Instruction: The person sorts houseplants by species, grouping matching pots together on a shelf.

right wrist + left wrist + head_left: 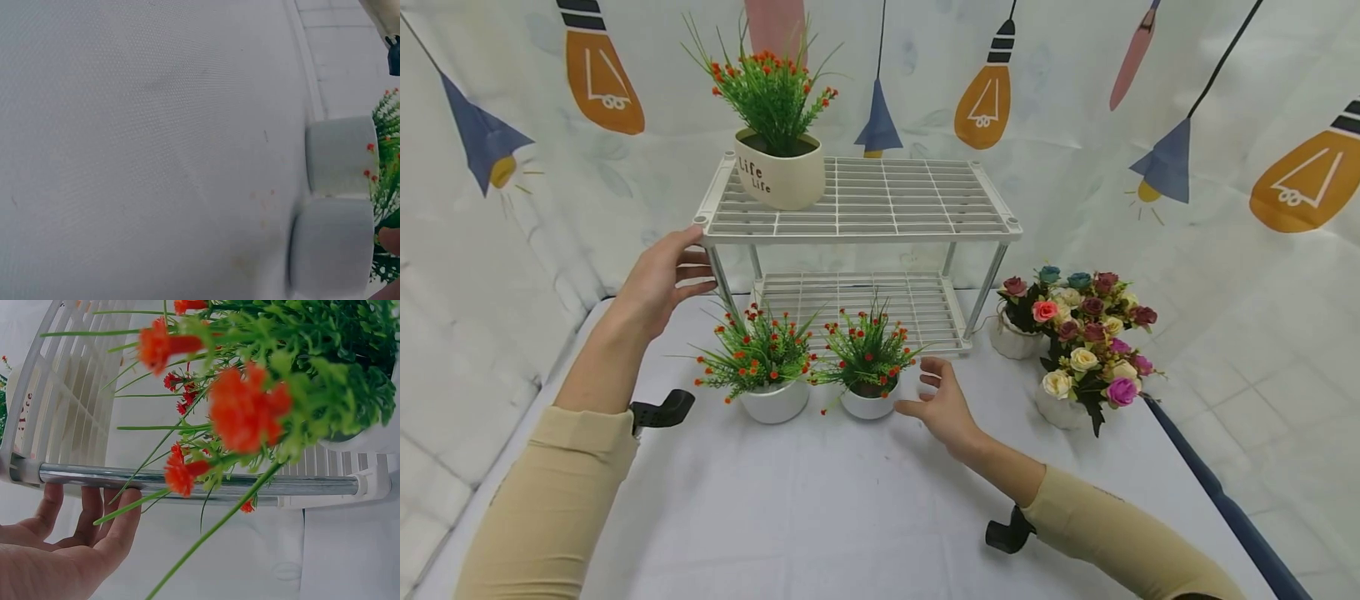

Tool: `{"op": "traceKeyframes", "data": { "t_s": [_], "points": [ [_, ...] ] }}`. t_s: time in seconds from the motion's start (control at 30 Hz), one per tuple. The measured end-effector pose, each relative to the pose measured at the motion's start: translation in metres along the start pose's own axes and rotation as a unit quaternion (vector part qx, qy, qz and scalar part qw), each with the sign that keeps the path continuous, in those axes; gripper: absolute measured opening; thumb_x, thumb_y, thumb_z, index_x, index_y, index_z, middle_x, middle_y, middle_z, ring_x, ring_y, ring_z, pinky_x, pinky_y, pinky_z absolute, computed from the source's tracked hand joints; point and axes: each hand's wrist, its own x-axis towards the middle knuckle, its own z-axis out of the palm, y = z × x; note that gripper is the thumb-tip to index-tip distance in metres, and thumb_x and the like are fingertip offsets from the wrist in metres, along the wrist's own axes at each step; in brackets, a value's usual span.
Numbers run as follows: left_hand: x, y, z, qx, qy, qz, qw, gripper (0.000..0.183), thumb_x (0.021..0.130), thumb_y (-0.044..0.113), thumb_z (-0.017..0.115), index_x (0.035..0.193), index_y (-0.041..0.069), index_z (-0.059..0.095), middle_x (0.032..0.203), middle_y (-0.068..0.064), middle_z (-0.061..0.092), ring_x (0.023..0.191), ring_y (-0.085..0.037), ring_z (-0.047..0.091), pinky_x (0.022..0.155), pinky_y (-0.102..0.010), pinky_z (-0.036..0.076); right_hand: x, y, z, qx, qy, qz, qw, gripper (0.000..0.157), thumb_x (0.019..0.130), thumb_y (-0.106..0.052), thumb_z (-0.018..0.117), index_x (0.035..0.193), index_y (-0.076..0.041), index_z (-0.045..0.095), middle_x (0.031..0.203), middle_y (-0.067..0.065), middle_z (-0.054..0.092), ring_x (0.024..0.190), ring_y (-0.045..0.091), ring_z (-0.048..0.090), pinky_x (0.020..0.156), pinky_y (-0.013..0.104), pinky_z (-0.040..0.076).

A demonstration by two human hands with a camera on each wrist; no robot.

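My left hand (655, 283) is at the left front corner of a white two-tier wire rack (895, 225). In the left wrist view, its extended fingers (119, 531) touch the metal post (250, 484). My right hand (947, 412), thumb and fingers apart, is just right of a small white pot of red-flowered greenery (867, 354); whether it touches the pot I cannot tell. A second such potted plant (760, 358) stands to its left. A cream pot (786, 179) lettered "Life", with orange-red flowers, sits on the rack's top left.
On the right of the white-clothed table (850, 517) stand pots of artificial roses, one in front (1063, 408) and one behind (1015, 337). A printed curtain (1075, 125) hangs behind the rack. The table's right edge (1210, 483) is dark blue.
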Motion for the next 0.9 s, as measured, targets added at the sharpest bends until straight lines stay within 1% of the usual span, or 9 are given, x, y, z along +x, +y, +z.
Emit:
{"op": "traceKeyframes", "data": {
  "t_s": [0.13, 0.33, 0.53, 0.57, 0.63, 0.73, 0.77, 0.8, 0.9],
  "points": [
    [0.000, 0.000, 0.000, -0.005, 0.000, 0.000, 1.0000, 0.052, 0.105, 0.057, 0.047, 0.139, 0.017, 0.047, 0.125, -0.008, 0.047, 0.111, -0.019, 0.054, 0.087, -0.024, 0.055, 0.003, 0.008, 0.010, 0.003, -0.015, -0.011, 1.000, 0.090, 0.081, -0.004, 0.087, 0.151, -0.001, 0.029, 0.154, 0.020, 0.033, 0.140, 0.041, 0.037, 0.113, 0.056, 0.037],
    [0.000, 0.000, 0.000, -0.008, 0.000, -0.001, 1.0000, 0.052, 0.105, 0.057, 0.047, 0.139, 0.017, 0.047, 0.125, -0.009, 0.046, 0.111, -0.019, 0.054, 0.087, -0.024, 0.055, 0.008, 0.013, 0.024, 0.010, -0.018, -0.013, 1.000, 0.101, 0.080, -0.006, 0.089, 0.154, -0.001, 0.022, 0.154, 0.017, 0.034, 0.142, 0.038, 0.035, 0.115, 0.053, 0.036],
    [-0.001, 0.000, 0.000, -0.008, 0.003, 0.002, 1.0000, 0.051, 0.105, 0.056, 0.047, 0.139, 0.017, 0.048, 0.125, -0.008, 0.046, 0.110, -0.019, 0.054, 0.086, -0.024, 0.055, 0.013, 0.016, 0.034, 0.017, -0.020, -0.025, 0.999, 0.101, 0.080, -0.006, 0.090, 0.155, -0.003, 0.022, 0.156, 0.018, 0.031, 0.144, 0.039, 0.034, 0.117, 0.052, 0.034],
    [-0.001, 0.000, 0.000, -0.009, 0.003, 0.002, 1.0000, 0.051, 0.105, 0.056, 0.047, 0.138, 0.017, 0.048, 0.125, -0.009, 0.046, 0.110, -0.020, 0.054, 0.086, -0.023, 0.055, 0.011, 0.011, 0.034, 0.015, -0.021, -0.030, 0.999, 0.101, 0.079, -0.006, 0.090, 0.154, -0.001, 0.022, 0.156, 0.020, 0.030, 0.144, 0.040, 0.033, 0.117, 0.052, 0.033],
    [-0.002, 0.000, 0.000, -0.008, 0.002, 0.002, 1.0000, 0.050, 0.105, 0.056, 0.047, 0.137, 0.018, 0.048, 0.124, -0.009, 0.046, 0.111, -0.020, 0.054, 0.086, -0.023, 0.055, 0.013, 0.011, 0.036, 0.010, -0.022, -0.037, 0.999, 0.101, 0.079, -0.004, 0.090, 0.154, -0.002, 0.021, 0.157, 0.020, 0.029, 0.145, 0.040, 0.032, 0.118, 0.053, 0.032],
    [-0.002, 0.001, 0.000, -0.011, 0.001, 0.001, 0.9999, 0.049, 0.105, 0.056, 0.047, 0.136, 0.018, 0.048, 0.124, -0.009, 0.046, 0.111, -0.020, 0.054, 0.087, -0.023, 0.055, 0.017, 0.013, 0.038, 0.007, -0.025, -0.042, 0.999, 0.106, 0.078, 0.000, 0.089, 0.157, -0.003, 0.019, 0.159, 0.020, 0.028, 0.146, 0.041, 0.029, 0.118, 0.054, 0.030],
    [-0.002, 0.001, 0.000, -0.012, 0.001, 0.000, 0.9999, 0.049, 0.105, 0.056, 0.048, 0.136, 0.018, 0.048, 0.124, -0.009, 0.046, 0.111, -0.020, 0.054, 0.087, -0.024, 0.055, 0.018, 0.013, 0.038, 0.006, -0.026, -0.047, 0.999, 0.106, 0.078, 0.000, 0.090, 0.157, -0.003, 0.018, 0.159, 0.020, 0.028, 0.146, 0.042, 0.029, 0.118, 0.054, 0.030],
    [-0.002, 0.001, 0.000, -0.011, 0.001, -0.001, 0.9999, 0.050, 0.105, 0.056, 0.048, 0.137, 0.018, 0.048, 0.124, -0.009, 0.046, 0.111, -0.020, 0.053, 0.087, -0.024, 0.055, 0.021, 0.018, 0.039, 0.007, -0.025, -0.046, 0.999, 0.108, 0.078, 0.000, 0.089, 0.158, -0.005, 0.017, 0.160, 0.019, 0.028, 0.147, 0.040, 0.028, 0.119, 0.054, 0.030],
    [-0.001, 0.002, 0.001, -0.008, 0.001, -0.004, 1.0000, 0.053, 0.105, 0.057, 0.047, 0.140, 0.017, 0.047, 0.125, -0.009, 0.046, 0.112, -0.020, 0.053, 0.089, -0.026, 0.054, 0.022, 0.019, 0.041, 0.005, -0.021, -0.046, 0.999, 0.108, 0.079, -0.001, 0.089, 0.160, -0.006, 0.017, 0.160, 0.018, 0.028, 0.148, 0.040, 0.027, 0.119, 0.054, 0.030]
  ]
}}
